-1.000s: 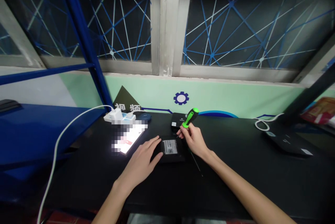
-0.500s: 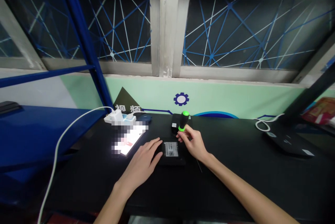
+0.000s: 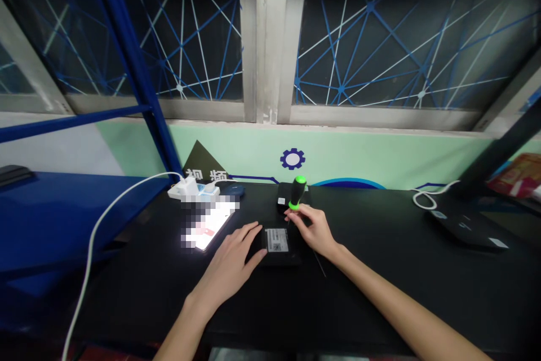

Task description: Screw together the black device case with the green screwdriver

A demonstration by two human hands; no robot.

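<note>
A flat black device (image 3: 279, 258) with a white printed label (image 3: 277, 240) lies on the black table. On its left side rests my left hand (image 3: 240, 245), fingers stretched out and thumb apart on the casing. My right hand (image 3: 310, 228) pinches a black screwdriver with bright green bands (image 3: 298, 191) just below its handle. The screwdriver stands nearly upright over the device's far right part, its tip too dark to make out. From beneath my right hand a thin metal rod (image 3: 320, 264) sticks out towards me.
Behind the screwdriver sits another black box (image 3: 282, 195). A lit phone (image 3: 213, 226) lies to the left, by a white power strip (image 3: 173, 193) with a charger (image 3: 187, 185) and a long white cable (image 3: 93, 237). Another flat black device (image 3: 467, 230) lies at right.
The screwdriver handle tilts slightly differently in my right hand. My left thumb has shifted a little to the right on the device.
</note>
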